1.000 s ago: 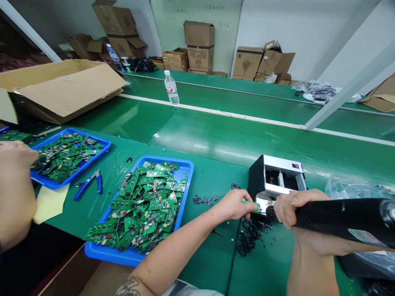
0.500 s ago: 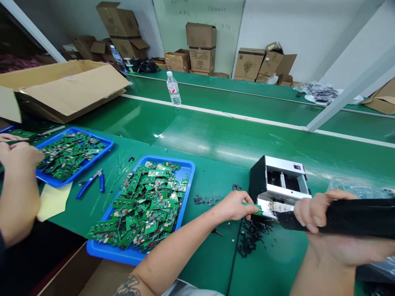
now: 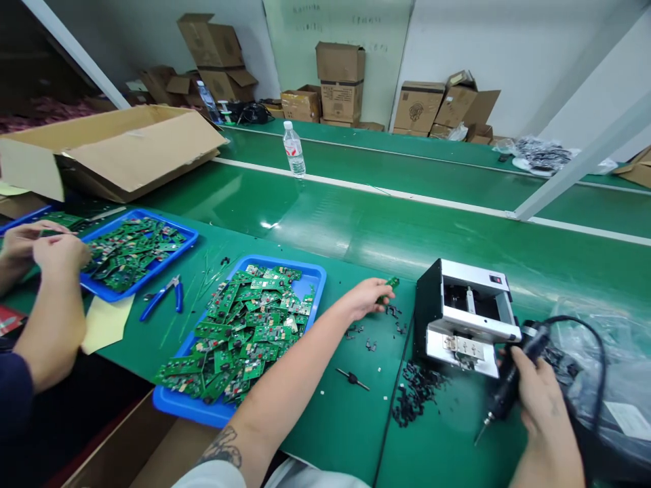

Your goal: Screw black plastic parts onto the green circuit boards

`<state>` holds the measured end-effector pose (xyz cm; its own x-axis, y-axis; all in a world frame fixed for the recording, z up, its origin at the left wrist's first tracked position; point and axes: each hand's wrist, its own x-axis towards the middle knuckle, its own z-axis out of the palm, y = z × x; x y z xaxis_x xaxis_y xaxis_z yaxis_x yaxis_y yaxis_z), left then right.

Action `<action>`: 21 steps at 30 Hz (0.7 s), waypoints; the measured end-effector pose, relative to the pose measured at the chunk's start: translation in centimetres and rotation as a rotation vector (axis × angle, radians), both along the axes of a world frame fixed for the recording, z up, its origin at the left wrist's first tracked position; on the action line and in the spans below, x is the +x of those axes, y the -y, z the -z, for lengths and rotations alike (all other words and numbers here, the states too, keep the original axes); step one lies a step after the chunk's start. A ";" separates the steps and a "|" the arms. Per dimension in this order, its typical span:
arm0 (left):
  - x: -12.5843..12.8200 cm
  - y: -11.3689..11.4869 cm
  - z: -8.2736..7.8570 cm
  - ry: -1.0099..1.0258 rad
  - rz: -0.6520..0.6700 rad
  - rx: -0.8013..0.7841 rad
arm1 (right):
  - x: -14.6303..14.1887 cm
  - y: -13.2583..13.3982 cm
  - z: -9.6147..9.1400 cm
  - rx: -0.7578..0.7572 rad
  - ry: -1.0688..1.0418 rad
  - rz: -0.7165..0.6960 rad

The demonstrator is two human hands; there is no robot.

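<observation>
My left hand (image 3: pixel 365 297) reaches out over the green bench and pinches a small green circuit board (image 3: pixel 390 282) just left of the black-and-silver machine (image 3: pixel 464 318). My right hand (image 3: pixel 534 392) is closed around a black corded electric screwdriver (image 3: pixel 508 388), its tip pointing down-left at the bench to the right of the machine. A blue tray (image 3: pixel 311 276) heaped with green circuit boards lies to the left of my left arm. Small black parts (image 3: pixel 417 392) are scattered in front of the machine.
A co-worker's hands (image 3: pixel 45 244) work at the far left beside a second blue tray (image 3: pixel 188 236) of boards. Blue pliers (image 3: pixel 163 295) and a yellow paper (image 3: pixel 104 324) lie between the trays. An open carton (image 3: pixel 112 146), a water bottle (image 3: pixel 294 149) and stacked boxes (image 3: pixel 340 81) stand behind.
My left hand drew the small board away from the machine's front, up and to the left. My right hand swung the screwdriver off the machine and lowered it at the right.
</observation>
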<state>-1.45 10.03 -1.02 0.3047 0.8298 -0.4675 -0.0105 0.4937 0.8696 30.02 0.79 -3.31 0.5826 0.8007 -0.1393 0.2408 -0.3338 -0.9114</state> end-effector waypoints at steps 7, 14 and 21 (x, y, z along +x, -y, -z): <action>-1.2 -5.9 -1.7 -0.172 -0.136 0.253 | 0.5 -0.5 0.9 -0.371 0.449 -0.059; -5.4 -2.5 -1.2 -0.939 -0.026 0.621 | -1.2 1.0 -0.9 -0.332 0.713 -0.053; -11.9 3.6 -2.3 -1.659 -0.127 0.293 | -7.8 2.8 -4.0 0.473 0.941 0.011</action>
<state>-13.35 6.40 1.24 -0.3925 0.9193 -0.0294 0.9186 0.3934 0.0386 22.18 -2.04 0.70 0.3008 0.6497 0.6981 0.9181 0.0008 -0.3964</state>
